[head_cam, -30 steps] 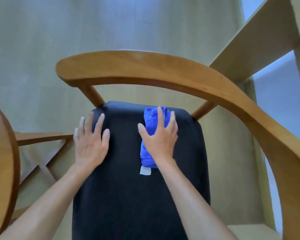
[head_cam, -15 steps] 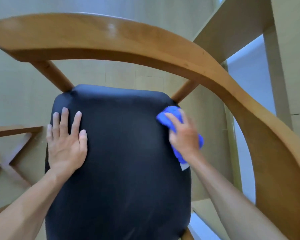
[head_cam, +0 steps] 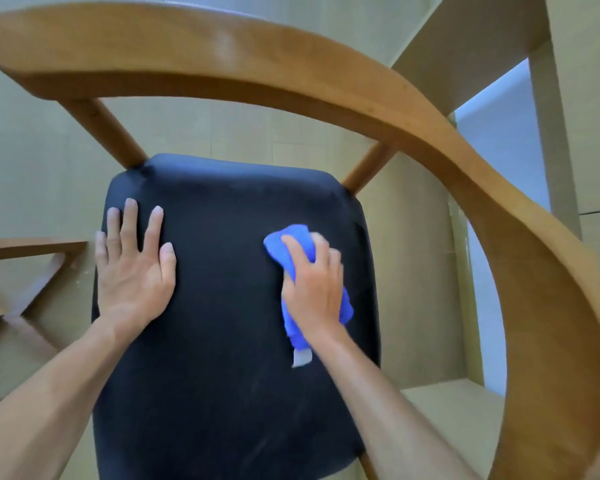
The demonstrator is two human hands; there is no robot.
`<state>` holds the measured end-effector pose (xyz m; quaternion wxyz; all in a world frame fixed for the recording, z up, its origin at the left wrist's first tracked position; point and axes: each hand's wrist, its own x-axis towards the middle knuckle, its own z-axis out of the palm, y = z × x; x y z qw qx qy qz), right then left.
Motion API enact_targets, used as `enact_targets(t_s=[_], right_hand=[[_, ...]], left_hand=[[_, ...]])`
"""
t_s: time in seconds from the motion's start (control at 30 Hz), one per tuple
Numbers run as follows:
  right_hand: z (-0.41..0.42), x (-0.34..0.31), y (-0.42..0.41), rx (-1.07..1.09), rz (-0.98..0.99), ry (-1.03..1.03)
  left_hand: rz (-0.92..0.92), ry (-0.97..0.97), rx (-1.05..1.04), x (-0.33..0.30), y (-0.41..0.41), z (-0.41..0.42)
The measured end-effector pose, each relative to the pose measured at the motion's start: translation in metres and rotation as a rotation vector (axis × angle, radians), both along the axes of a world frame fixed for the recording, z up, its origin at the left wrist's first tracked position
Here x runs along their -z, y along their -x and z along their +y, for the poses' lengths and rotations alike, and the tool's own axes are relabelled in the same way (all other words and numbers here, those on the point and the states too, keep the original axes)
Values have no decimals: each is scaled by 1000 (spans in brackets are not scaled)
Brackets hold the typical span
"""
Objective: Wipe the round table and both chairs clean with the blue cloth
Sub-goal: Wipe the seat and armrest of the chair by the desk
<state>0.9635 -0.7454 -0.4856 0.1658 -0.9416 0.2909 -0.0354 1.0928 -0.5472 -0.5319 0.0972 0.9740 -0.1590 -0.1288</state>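
Observation:
A wooden chair with a curved backrest rail (head_cam: 291, 64) and a black padded seat (head_cam: 229, 341) fills the head view. My left hand (head_cam: 136, 271) rests flat on the seat's left side, fingers straight and spread. Over on the seat's right side, my right hand (head_cam: 312, 289) lies over the bunched blue cloth (head_cam: 298, 239), fingers curled round it and pressing it onto the seat. A small white tag hangs from the cloth's near end. The round table's top is out of view.
Wooden crossed bars (head_cam: 32, 271) stand low at the left, beside the chair. A pale wooden shelf unit (head_cam: 465, 36) rises at the right behind the armrest. The floor is pale wood-look planks.
My right hand has slid the cloth from the seat's back middle out to the right edge, then a little inward. My left hand has stayed flat on the left side. The view moved closer.

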Motion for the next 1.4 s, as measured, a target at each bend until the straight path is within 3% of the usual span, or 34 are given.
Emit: enact_targets(t_s=[0.1, 0.23, 0.3, 0.4, 0.47, 0.53, 0.57, 0.6, 0.67, 0.73, 0.8, 0.93, 1.0, 1.1, 1.2, 1.27, 1.33, 1.4], right_hand=[[-60, 12, -35, 291, 50, 40], [-14, 10, 41, 89, 80, 29], [33, 1, 104, -98, 114, 7], [89, -6, 159, -578, 131, -16], [99, -5, 152, -969, 143, -24], [80, -4, 112, -1201, 110, 48], [66, -3, 91, -1161, 69, 85], [52, -1, 72, -986, 51, 92], [39, 0, 47, -424, 17, 36], [66, 1, 46, -138, 9, 57], [120, -1, 67, -295, 13, 36], [216, -5, 138, -983, 111, -104], [208, -5, 152, -1251, 126, -73], [133, -6, 157, -1570, 127, 5], [29, -22, 165, -1663, 273, 114], [-17, -33, 168, -1594, 466, 116], [-16, -37, 167, -1449, 518, 123], [33, -28, 160, -1326, 408, 134]], left_hand=[[-24, 11, 13, 7, -1, 1], [-6, -10, 32, 6, 0, 2], [26, -30, 43, 2, 0, 1], [75, -43, 62, -5, -3, 4], [88, -40, 96, -10, -6, 7], [88, -43, 136, -14, -9, 10], [93, -41, 150, -15, -8, 12], [99, -42, 157, -16, -5, 15], [90, -60, 161, -16, 9, 23], [86, -79, 175, -17, 22, 27], [97, -82, 167, -20, 30, 29], [125, -78, 179, -29, 45, 32], [147, -99, 216, -33, 53, 36], [184, -139, 238, -37, 55, 45], [227, -131, 252, -37, 52, 47], [243, -131, 251, -37, 51, 46], [245, -132, 246, -37, 52, 46], [240, -121, 241, -36, 53, 47]])
